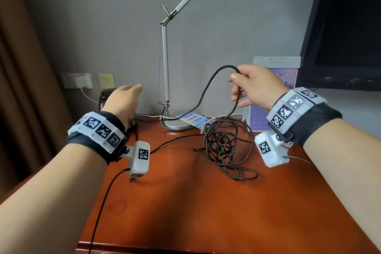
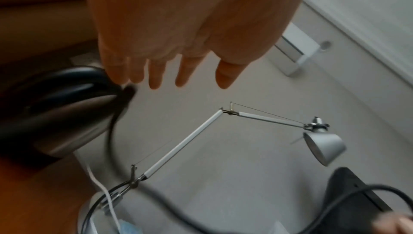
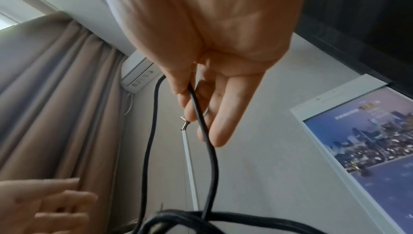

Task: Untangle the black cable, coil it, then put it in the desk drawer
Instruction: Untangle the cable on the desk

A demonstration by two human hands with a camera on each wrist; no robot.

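Note:
The black cable lies in a tangled heap on the red-brown desk, right of centre. My right hand is raised above the heap and pinches a loop of the cable between thumb and fingers; two strands hang down from it to the pile. My left hand hovers at the left, fingers straight and spread, holding nothing. One strand runs along the desk toward the left wrist. No drawer shows in any view.
A silver desk lamp stands at the back, its base beside the heap. A dark kettle sits near the left hand. A purple calendar card and a black monitor stand at the right. Wall sockets with a white charger are at the left.

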